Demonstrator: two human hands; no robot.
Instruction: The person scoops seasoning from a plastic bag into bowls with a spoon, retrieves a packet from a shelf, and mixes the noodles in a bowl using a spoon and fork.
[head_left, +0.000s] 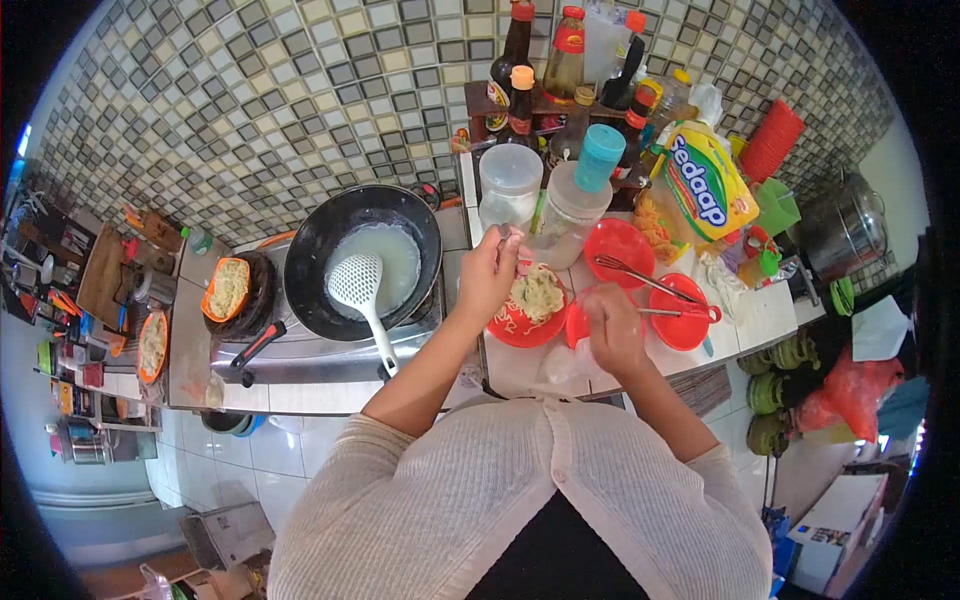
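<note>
My left hand is raised over the back of a red plate, its fingers pinched around something small that I cannot make out. A pale mound of noodles lies on that plate, with loose strands beside it. To the right, my right hand is curled closed above another red dish that it partly covers; what its fingers hold, if anything, is hidden. A clear plastic bag lies on the counter just below. A whisk rests across two red bowls, a rear bowl and a right bowl.
On the stove at left, a black wok holds cloudy liquid and a white slotted skimmer. Orange dishes of noodles stand further left. Behind my hands are lidded jars, sauce bottles and a yellow Sedaap packet.
</note>
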